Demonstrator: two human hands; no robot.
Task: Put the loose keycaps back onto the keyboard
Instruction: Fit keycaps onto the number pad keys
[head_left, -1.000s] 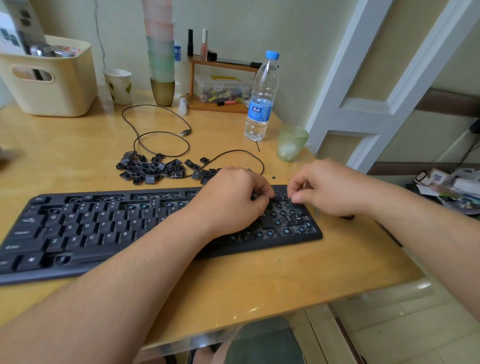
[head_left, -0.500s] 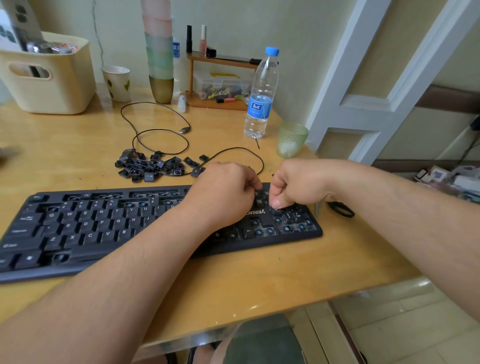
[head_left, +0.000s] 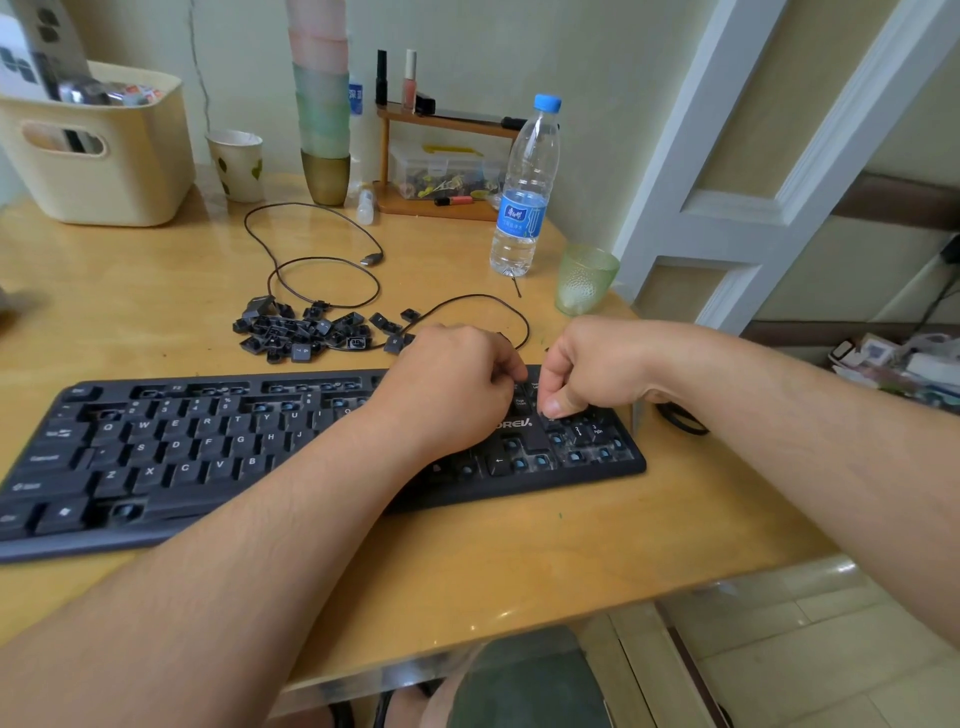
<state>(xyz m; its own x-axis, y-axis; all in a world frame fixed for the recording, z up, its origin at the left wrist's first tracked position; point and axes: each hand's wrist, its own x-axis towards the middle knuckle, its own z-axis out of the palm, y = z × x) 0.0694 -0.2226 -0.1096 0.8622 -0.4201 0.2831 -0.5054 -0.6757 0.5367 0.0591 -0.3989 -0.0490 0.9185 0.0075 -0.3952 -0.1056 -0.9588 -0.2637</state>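
1. Yellow wooden table (head_left: 467, 561) set in a room corner, pale wall behind, white door frame to the right; tiled floor below the near edge
2. Black keyboard (head_left: 208, 457) lies across the near half of the table. Letter block mostly capped; many bare switch stems show in the top rows, the arrow cluster and the number pad
3. Left hand (head_left: 447, 384) rests on the keyboard at the navigation block, fingers curled under; whether it holds a cap cannot be told
4. Right hand (head_left: 597, 364), fingers curled, thumb tip pressing down on a keycap (head_left: 551, 422) at the upper left of the number pad
5. Judged step: seating one cap on its stem. Task looks roughly half done
6. Next move calls for a straight downward push until the cap sits level, then a reach past the keyboard for another cap, matched by legend to a bare stem
7. Loose keycaps (head_left: 306, 335) in a pile just behind the keyboard, beside its coiled cable (head_left: 322, 260)
8. Containers further back: green glass (head_left: 584, 280), looks empty; water bottle (head_left: 524, 197), contents not clear; paper cup (head_left: 236, 163), contents hidden
9. Cream bin (head_left: 98, 161) far left holds assorted items; clear box (head_left: 441, 174) under a small wooden shelf holds small coloured bits
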